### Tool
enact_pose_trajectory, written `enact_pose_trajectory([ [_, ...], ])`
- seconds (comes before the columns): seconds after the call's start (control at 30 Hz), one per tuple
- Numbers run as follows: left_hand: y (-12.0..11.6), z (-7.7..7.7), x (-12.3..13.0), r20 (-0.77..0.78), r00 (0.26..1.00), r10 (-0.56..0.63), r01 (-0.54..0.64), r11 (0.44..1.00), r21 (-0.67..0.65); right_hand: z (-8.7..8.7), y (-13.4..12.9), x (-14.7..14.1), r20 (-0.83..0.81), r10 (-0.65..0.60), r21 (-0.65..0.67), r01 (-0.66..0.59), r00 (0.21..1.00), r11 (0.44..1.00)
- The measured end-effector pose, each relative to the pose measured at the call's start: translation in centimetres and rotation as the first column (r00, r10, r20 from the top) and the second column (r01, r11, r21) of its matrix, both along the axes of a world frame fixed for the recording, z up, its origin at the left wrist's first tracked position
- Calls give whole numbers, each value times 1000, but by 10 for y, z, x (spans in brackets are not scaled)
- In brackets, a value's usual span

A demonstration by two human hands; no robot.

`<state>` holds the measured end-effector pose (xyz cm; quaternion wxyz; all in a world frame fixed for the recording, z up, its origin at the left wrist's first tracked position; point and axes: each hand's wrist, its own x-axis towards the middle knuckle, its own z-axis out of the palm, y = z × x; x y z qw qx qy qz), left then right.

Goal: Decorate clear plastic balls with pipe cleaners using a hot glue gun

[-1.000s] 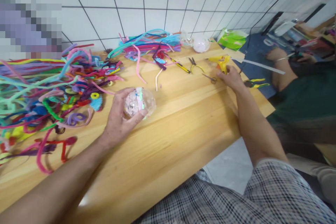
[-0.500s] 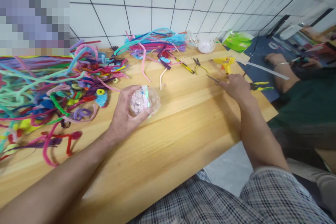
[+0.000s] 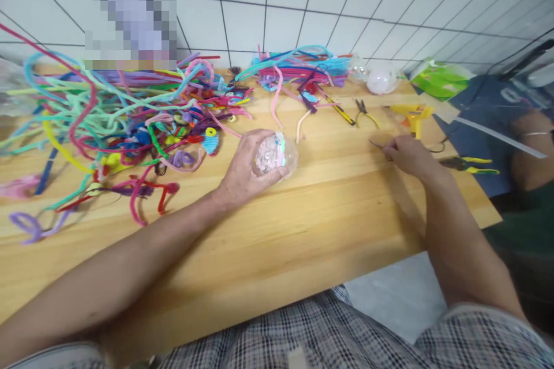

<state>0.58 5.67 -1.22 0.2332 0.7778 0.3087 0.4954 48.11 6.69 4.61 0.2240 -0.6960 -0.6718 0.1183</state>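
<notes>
Right hand [image 3: 409, 157] now on scissors [image 3: 376, 143]; left hand [image 3: 243, 172] around ball [image 3: 288, 157]

I count one clear plastic ball [image 3: 275, 157] in my left fingers [image 3: 258, 134]. At my right fingers [image 3: 390, 150]: one pair of metal scissors [image 3: 376, 143]; around them, one yellow plastic glue gun [image 3: 414, 113], two yellow-handled metal pliers [image 3: 363, 110].

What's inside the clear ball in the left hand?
Inside the clear ball, pale, glittery bits show on the side nearer the palm; what they are is too blurred to tell. The left hand's fingers and thumb cover part of it, hiding whatever lies behind them.
</notes>
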Motion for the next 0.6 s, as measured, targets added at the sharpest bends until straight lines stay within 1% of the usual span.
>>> enact_pose_trajectory([
  [0.1,0,2,-1,-12,1000,7,-7,1000,-13,7,-2,-29,-13,-73,-78,72,997,994],
  [0.13,-1,2,-1,-19,1000,6,-7,1000,-18,9,-4,-41,-33,-75,-96,71,997,993],
  [0.2,-1,3,-1,-26,1000,1,-1,1000,-24,15,-10,-73,-108,-29,-125,16,994,992],
  [0.23,-2,4,-1,-24,1000,0,0,1000,-24,20,-16,-91,-159,16,-133,-38,987,990],
  [0.27,-2,4,-1,-16,1000,1,-2,1000,-22,27,-23,-111,-258,106,-119,-141,960,983],
  [0.33,-3,3,0,10,1000,12,-11,1000,-16,42,-39,-151,-377,302,-28,-337,876,941],
  [0.37,-3,3,0,19,1000,18,-18,1000,-13,49,-47,-171,-397,371,16,-398,839,917],
  [0.43,-3,3,1,21,1000,24,-23,1000,-9,58,-60,-203,-366,470,115,-462,804,879],
  [0.47,-3,2,2,14,1000,25,-25,1000,-7,60,-64,-215,-331,513,159,-489,792,857],
  [0.53,-3,3,2,-2,1000,28,-28,1000,-3,57,-66,-228,-271,566,197,-531,778,824],
  [0.6,-3,3,2,-7,1000,29,-29,1000,-3,47,-62,-231,-238,586,225,-543,775,809],
])
